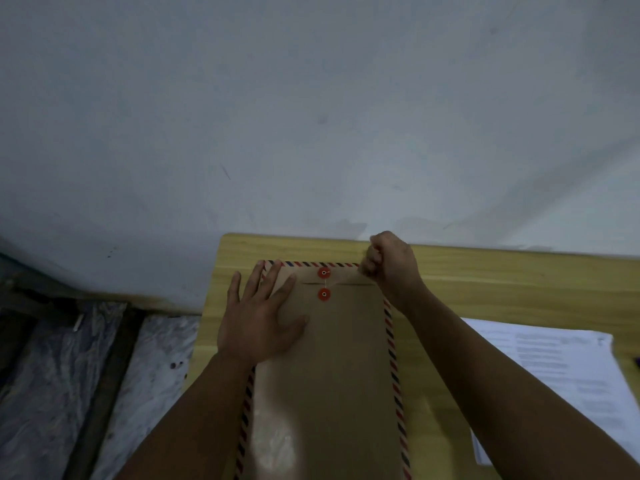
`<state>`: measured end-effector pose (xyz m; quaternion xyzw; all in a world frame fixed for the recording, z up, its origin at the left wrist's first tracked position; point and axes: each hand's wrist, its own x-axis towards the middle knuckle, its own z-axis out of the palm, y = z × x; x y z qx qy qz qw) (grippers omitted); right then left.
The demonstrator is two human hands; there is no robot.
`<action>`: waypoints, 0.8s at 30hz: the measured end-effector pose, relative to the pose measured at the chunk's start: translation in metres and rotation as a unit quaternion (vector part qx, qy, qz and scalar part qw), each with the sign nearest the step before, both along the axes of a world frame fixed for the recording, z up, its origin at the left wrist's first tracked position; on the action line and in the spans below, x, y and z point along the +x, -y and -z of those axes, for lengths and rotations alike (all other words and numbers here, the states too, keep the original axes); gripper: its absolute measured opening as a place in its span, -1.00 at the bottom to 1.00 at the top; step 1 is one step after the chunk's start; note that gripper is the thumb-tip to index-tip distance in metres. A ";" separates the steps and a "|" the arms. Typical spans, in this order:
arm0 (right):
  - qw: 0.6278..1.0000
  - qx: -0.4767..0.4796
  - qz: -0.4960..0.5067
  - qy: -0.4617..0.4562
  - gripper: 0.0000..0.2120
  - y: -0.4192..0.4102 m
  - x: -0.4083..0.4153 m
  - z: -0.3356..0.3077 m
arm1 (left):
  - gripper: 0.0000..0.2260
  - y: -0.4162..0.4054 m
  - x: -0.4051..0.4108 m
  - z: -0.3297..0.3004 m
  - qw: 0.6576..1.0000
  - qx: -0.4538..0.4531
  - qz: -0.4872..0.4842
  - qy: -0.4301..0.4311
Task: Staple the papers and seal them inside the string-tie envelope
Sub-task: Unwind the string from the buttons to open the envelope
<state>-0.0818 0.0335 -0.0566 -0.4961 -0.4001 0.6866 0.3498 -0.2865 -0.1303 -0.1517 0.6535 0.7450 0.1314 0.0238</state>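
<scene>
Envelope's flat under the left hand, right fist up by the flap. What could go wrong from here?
1. The printed papers lie outside the envelope, whose flap looks closed; it may get tied without them.
2. The right hand is blurred beside the upper red button; a hard string pull could tear it.
3. The left hand pins only the left side, so the envelope might pivot.

Left hand (259, 317): palm down, fingers straight and spread, pressing flat.
Right hand (389, 263): fingers curled into a fist, knuckles up; contents not discernible.
Forearms: both bare, extended forward, converging.
</scene>
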 end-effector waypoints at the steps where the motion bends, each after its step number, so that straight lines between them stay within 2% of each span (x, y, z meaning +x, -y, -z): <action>1: 0.992 0.071 -0.040 0.092 -0.77 0.003 0.001 0.003 | -0.30 0.000 0.001 0.000 1.000 0.000 -0.003 -0.004; 3: 0.926 0.207 -0.131 0.286 -0.84 0.013 0.003 0.011 | -0.30 0.000 0.001 -0.001 1.000 -0.004 -0.011 -0.007; 4: 0.884 0.238 -0.182 0.359 -0.86 0.017 0.002 0.013 | -0.29 0.000 0.001 -0.002 1.000 -0.006 -0.013 -0.008; 7: 0.758 0.241 -0.322 0.514 -0.74 0.025 -0.006 0.015 | -0.28 0.000 0.000 -0.002 1.000 -0.003 -0.012 -0.013; 9: 0.705 0.260 -0.350 0.559 -0.77 0.026 -0.013 0.016 | -0.27 0.000 0.000 -0.002 1.000 -0.001 -0.011 -0.014; 12: 0.682 0.274 -0.335 0.589 -0.79 0.028 -0.024 0.017 | -0.27 0.000 0.001 -0.003 1.000 -0.004 -0.013 -0.013; 16: 0.716 0.324 -0.300 0.541 -0.78 0.032 -0.042 0.009 | -0.27 0.001 0.000 -0.001 1.000 0.000 -0.006 -0.012; 18: 0.723 0.354 -0.323 0.497 -0.77 0.038 -0.049 0.007 | -0.27 0.001 -0.002 0.000 1.000 -0.004 -0.002 -0.017; 20: 0.713 0.373 -0.361 0.471 -0.76 0.047 -0.053 0.008 | -0.27 0.001 -0.002 0.000 1.000 -0.009 -0.001 -0.024; 24: 0.686 0.324 -0.446 0.475 -0.77 0.054 -0.041 0.012 | -0.28 0.000 -0.002 -0.001 0.999 -0.019 -0.005 -0.025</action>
